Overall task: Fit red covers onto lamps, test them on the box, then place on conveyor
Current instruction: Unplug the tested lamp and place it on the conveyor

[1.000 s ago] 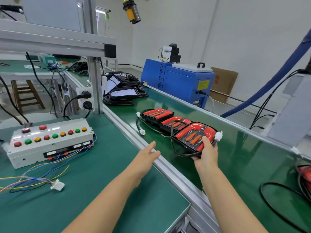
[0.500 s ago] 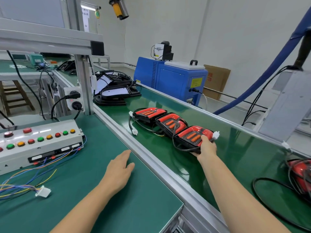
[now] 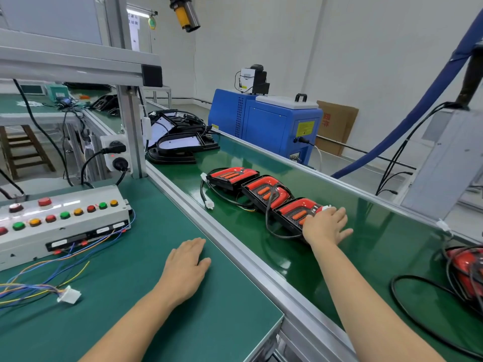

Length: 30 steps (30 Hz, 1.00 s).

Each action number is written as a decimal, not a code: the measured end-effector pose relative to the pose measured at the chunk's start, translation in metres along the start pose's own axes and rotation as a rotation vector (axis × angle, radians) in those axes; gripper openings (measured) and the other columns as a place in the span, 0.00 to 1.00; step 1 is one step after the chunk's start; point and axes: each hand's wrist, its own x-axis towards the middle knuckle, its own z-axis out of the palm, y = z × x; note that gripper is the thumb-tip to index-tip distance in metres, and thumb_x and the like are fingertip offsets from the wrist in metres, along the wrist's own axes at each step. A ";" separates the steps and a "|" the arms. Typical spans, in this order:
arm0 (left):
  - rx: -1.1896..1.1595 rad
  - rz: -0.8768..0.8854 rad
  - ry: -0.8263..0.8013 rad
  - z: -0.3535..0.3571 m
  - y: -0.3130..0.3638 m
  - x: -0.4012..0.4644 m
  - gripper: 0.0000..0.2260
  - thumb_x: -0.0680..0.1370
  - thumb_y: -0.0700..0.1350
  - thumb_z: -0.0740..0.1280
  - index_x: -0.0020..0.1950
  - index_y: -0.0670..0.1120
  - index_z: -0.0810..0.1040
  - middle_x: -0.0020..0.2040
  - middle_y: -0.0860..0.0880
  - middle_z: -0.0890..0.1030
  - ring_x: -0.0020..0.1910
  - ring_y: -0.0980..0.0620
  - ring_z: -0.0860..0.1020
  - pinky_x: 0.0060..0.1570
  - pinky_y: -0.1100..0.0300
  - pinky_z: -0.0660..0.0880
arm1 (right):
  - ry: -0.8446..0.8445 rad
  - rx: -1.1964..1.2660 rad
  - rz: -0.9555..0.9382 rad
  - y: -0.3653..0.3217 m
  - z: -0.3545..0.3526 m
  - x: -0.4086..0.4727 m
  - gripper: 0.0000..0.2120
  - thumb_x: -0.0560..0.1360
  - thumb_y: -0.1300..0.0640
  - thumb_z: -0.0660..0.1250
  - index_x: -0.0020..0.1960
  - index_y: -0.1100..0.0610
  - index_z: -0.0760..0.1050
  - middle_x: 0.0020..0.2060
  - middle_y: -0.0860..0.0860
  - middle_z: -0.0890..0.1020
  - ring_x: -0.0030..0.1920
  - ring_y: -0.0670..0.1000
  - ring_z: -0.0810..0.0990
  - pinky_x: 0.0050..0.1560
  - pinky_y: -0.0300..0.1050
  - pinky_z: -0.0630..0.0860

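The conveyor (image 3: 352,226) runs along my right side and carries most of what is finished. Three lamps with red covers on lie in a row on its belt, touching one another, cables trailing beside them. The one closest to me, the near lamp (image 3: 294,214), looks just set down, so for this piece I judge fitting and testing done and placing all but done. Another covered lamp (image 3: 467,267) sits further along the belt at the right edge of view, partly cut off.

Up the belt lies a stack of black lamp bodies (image 3: 180,142) without covers, so I take it more rounds are left: cover, test, place.

On the worktop (image 3: 209,322) the test box (image 3: 60,220) stands at my left, nothing plugged into it that I can see; its loose plug (image 3: 68,294) lies on the mat among coloured wires.

My right hand (image 3: 325,226) rests flat on the near lamp's end, grip spread, fingers straight and pinching nothing. My left hand (image 3: 187,259) lies palm down on the worktop beside the conveyor rail, fingers relaxed, holding nothing.
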 end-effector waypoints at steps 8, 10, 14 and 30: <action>0.094 0.005 -0.049 0.001 -0.006 -0.001 0.22 0.83 0.48 0.52 0.77 0.49 0.56 0.77 0.53 0.56 0.77 0.53 0.50 0.75 0.53 0.47 | -0.019 -0.365 -0.263 -0.018 0.003 -0.029 0.34 0.81 0.41 0.52 0.79 0.60 0.49 0.78 0.57 0.53 0.79 0.57 0.48 0.72 0.68 0.36; 0.106 0.000 -0.049 0.000 -0.008 -0.002 0.22 0.83 0.49 0.52 0.77 0.49 0.56 0.77 0.53 0.56 0.77 0.53 0.50 0.75 0.52 0.47 | -0.005 -0.386 -0.281 -0.020 0.003 -0.034 0.36 0.81 0.39 0.51 0.79 0.60 0.49 0.78 0.57 0.54 0.78 0.57 0.49 0.72 0.68 0.36; 0.132 -0.005 -0.050 -0.003 -0.011 -0.006 0.21 0.83 0.49 0.51 0.77 0.50 0.56 0.77 0.54 0.56 0.77 0.53 0.50 0.75 0.52 0.47 | -0.023 -0.426 -0.265 -0.024 -0.001 -0.036 0.35 0.81 0.38 0.49 0.78 0.62 0.53 0.77 0.58 0.59 0.77 0.58 0.55 0.73 0.66 0.38; 0.206 0.045 -0.070 -0.015 -0.020 -0.021 0.19 0.82 0.51 0.54 0.73 0.51 0.65 0.76 0.55 0.58 0.75 0.56 0.53 0.72 0.56 0.51 | -0.082 -0.531 -0.302 -0.027 -0.022 -0.028 0.06 0.77 0.57 0.62 0.45 0.54 0.77 0.54 0.54 0.82 0.61 0.59 0.76 0.74 0.64 0.43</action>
